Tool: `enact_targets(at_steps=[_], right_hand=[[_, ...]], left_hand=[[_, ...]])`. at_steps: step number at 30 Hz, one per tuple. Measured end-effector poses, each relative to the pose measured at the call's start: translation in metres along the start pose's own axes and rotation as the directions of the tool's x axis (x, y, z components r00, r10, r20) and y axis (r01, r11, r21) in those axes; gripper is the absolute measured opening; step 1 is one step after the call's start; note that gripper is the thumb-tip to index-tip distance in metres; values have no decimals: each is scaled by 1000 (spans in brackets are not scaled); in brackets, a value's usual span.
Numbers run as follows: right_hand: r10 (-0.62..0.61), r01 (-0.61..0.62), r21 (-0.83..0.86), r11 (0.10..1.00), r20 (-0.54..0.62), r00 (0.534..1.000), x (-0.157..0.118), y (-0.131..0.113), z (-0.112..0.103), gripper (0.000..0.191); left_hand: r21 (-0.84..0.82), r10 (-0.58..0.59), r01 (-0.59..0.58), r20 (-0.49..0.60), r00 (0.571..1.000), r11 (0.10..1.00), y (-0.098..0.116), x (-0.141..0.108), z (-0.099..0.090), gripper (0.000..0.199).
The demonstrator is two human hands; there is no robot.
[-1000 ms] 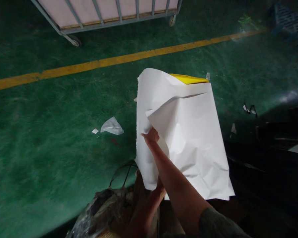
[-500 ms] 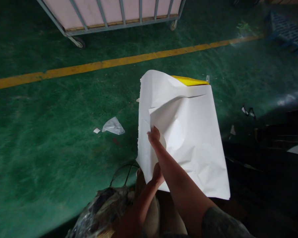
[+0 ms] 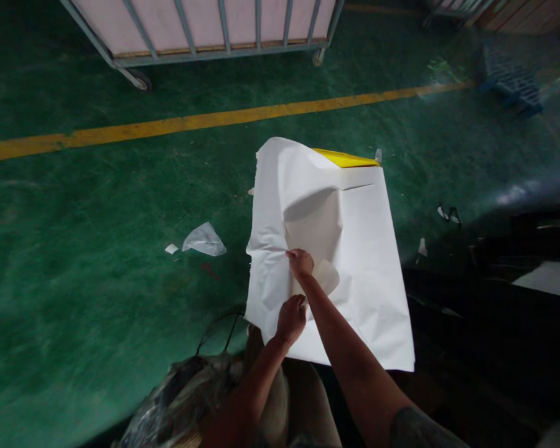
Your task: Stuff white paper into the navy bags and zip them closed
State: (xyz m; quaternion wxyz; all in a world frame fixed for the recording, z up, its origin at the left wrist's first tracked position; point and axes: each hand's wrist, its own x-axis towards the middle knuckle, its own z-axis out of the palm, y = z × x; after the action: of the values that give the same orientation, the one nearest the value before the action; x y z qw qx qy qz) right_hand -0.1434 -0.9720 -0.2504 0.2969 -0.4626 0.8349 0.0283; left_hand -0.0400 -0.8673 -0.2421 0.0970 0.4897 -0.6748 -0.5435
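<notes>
A large white paper sheet (image 3: 368,249) with a ragged left edge lies in front of my knees. It has a wide opening torn in its middle, where a greyish-beige surface (image 3: 315,224) shows. My right hand (image 3: 301,264) is closed in a pinch on the paper at the left border of this opening, and creases run left from the fingers. Just below and nearer to me, my left hand (image 3: 292,318) is closed on the paper too, its fingertips partly hidden. A curled flap of paper stands right of the hands. Something yellow (image 3: 348,159) sticks out under the far edge.
A barred metal cart (image 3: 224,53) on castors stands beyond a yellow floor line (image 3: 214,116). Clear plastic scrap (image 3: 204,239) lies left on the green floor. A plastic-wrapped bundle (image 3: 177,404) is at lower left, a blue pallet (image 3: 511,78) at far right.
The long slit has become a wider opening, with the paper between pulled down into a flap. My left hand has come up into fuller view, and my right hand has moved slightly toward me.
</notes>
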Motion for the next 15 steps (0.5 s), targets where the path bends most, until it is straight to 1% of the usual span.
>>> enact_targets(at_steps=[2, 4, 5, 7, 9, 10, 12, 13, 15], right_hand=[[0, 2, -28, 1000, 58, 998, -12, 12, -17, 31], [19, -12, -66, 998, 104, 994, -25, 25, -37, 27], [35, -24, -88, 996, 122, 992, -32, 32, -48, 26], [62, -42, -127, 991, 162, 985, -45, 45, -68, 26], [52, -20, -141, 990, 222, 974, -57, 57, -84, 24], [28, 7, -135, 991, 255, 966, -62, 62, -90, 22], [-33, 72, -113, 991, 316, 948, -71, 70, -97, 19], [-62, 101, -102, 990, 337, 940, -73, 73, -97, 19], [-107, 147, -86, 985, 359, 927, -74, 76, -95, 21]], left_hand=[[111, 15, -10, -48, 999, 994, 9, 2, -6, 28], [181, 54, -28, -141, 989, 983, 16, 2, -14, 37], [207, 77, -35, -201, 977, 978, 18, 3, -19, 40], [250, 110, -26, -328, 938, 968, 19, 3, -31, 40], [289, 132, -14, -393, 910, 957, 18, 5, -44, 37], [310, 147, -19, -394, 907, 951, 18, 8, -50, 35], [334, 163, -39, -352, 922, 942, 15, 17, -59, 31], [328, 147, -36, -320, 936, 944, 14, 24, -63, 29], [285, 64, 12, -256, 965, 959, 9, 44, -66, 25]])
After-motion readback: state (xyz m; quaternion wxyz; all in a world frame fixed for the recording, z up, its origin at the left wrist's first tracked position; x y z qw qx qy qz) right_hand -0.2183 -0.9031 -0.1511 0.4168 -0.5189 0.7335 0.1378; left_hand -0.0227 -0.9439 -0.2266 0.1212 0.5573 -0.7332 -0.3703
